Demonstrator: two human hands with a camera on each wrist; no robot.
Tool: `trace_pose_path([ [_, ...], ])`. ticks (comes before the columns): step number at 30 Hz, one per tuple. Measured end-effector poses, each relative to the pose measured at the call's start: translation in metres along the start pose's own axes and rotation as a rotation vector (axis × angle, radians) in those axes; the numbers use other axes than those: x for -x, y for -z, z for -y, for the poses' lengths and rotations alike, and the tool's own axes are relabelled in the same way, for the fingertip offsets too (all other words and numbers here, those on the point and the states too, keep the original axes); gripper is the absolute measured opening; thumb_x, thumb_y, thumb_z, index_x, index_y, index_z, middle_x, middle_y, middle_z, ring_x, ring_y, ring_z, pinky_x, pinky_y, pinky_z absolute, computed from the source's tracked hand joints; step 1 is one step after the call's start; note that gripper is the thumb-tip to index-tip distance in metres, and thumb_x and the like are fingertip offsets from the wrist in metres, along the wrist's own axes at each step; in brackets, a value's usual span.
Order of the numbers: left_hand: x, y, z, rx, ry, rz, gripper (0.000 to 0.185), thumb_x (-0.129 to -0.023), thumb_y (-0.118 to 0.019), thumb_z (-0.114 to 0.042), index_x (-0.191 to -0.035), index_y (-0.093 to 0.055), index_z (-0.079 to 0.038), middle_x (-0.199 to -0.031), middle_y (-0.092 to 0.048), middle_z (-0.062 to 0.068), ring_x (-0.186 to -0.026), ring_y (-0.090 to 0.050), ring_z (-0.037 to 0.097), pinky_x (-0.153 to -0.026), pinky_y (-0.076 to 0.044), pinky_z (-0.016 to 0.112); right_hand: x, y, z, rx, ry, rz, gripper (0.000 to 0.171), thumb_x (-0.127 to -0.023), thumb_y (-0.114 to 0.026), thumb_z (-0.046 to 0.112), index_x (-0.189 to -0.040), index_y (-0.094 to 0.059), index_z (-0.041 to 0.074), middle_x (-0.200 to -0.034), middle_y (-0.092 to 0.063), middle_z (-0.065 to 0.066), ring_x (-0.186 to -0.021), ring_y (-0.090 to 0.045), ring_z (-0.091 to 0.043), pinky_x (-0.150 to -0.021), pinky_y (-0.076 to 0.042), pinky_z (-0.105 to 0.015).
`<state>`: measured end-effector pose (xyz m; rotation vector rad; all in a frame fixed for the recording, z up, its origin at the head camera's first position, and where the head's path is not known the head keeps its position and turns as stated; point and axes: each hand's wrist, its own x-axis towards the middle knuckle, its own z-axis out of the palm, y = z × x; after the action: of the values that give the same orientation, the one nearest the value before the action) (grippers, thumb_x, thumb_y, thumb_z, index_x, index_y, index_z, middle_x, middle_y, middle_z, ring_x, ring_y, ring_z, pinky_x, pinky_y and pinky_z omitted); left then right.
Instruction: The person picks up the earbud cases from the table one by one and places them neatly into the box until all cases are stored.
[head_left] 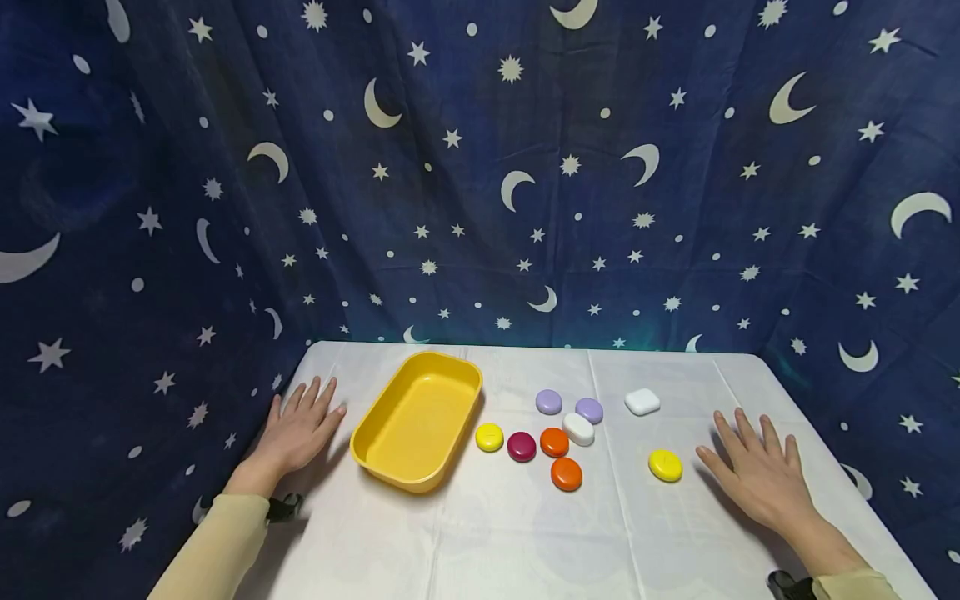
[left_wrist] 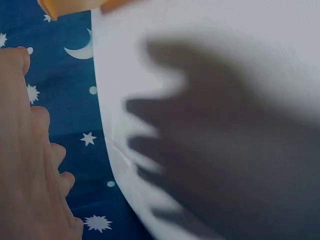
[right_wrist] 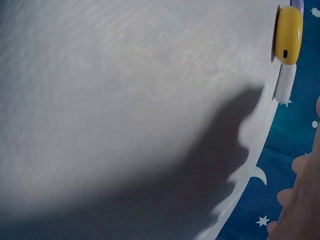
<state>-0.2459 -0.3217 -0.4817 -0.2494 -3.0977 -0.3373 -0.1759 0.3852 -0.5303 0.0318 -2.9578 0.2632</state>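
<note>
Head view, from the left: the left hand (head_left: 296, 431) lies flat on the white table (head_left: 510, 533) near its left edge, fingers straight and spread, holding nothing. Just to its right, not touching it, sits a yellow tray (head_left: 390, 454), set at a slant. Right of the tray comes a cluster of small cases: a yellow disc (head_left: 489, 437) just beside the tray's rim, a maroon disc (head_left: 521, 447), two orange discs (head_left: 554, 442) (head_left: 566, 473), two lilac discs (head_left: 548, 402) (head_left: 588, 410) farther back, and a white case (head_left: 578, 429) touching the nearer lilac one. A second white case (head_left: 642, 402) lies apart to the right. Nearer the front is another yellow disc, the yellow case (head_left: 665, 465), just beside the fingertips of the right hand (head_left: 761, 475). That hand also rests palm down, fingers straight and spread, gripping nothing. Both sleeves are pale yellow. A dark blue cloth (head_left: 480, 167) with moons and stars hangs behind and around the table.

The left wrist view shows the hand's edge (left_wrist: 25, 160) and its shadow on the table; the right wrist view shows the yellow case (right_wrist: 288, 35) on edge.
</note>
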Motion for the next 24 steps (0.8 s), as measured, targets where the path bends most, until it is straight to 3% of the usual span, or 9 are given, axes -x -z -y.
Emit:
trace_pose_path([
  [10,-0.002,0.007,-0.011,0.14,-0.033,0.005,0.077,-0.107,-0.029,-0.058,-0.163,-0.02,-0.005,-0.165,-0.015,0.028,-0.148,-0.013,0.054,-0.113,0.001,0.073,-0.003,0.003,0.013,-0.047,0.043,-0.019,0.082,-0.103,-0.046,0.056,-0.161,-0.021,0.003,-0.159,-0.02,-0.036,-0.148,0.005,-0.057,-0.111,0.019,-0.068],
  [19,-0.009,0.015,-0.024,0.512,-0.073,0.139,0.074,-0.11,-0.028,-0.053,-0.165,-0.007,-0.009,-0.169,-0.006,0.02,-0.153,-0.005,0.045,-0.117,-0.006,0.068,-0.002,0.008,0.029,-0.054,0.111,-0.01,0.08,-0.104,-0.045,0.056,-0.161,-0.026,0.004,-0.156,-0.029,-0.035,-0.145,-0.012,-0.059,-0.113,0.009,-0.072],
  [24,-0.014,0.016,-0.026,0.658,-0.035,0.207,0.08,-0.106,-0.037,-0.058,-0.166,-0.004,-0.017,-0.168,-0.015,0.021,-0.151,-0.021,0.044,-0.116,-0.021,0.065,-0.003,0.012,0.036,-0.083,0.153,-0.002,0.078,-0.103,-0.049,0.054,-0.16,-0.031,0.004,-0.154,-0.036,-0.033,-0.14,-0.025,-0.058,-0.111,-0.006,-0.076],
])
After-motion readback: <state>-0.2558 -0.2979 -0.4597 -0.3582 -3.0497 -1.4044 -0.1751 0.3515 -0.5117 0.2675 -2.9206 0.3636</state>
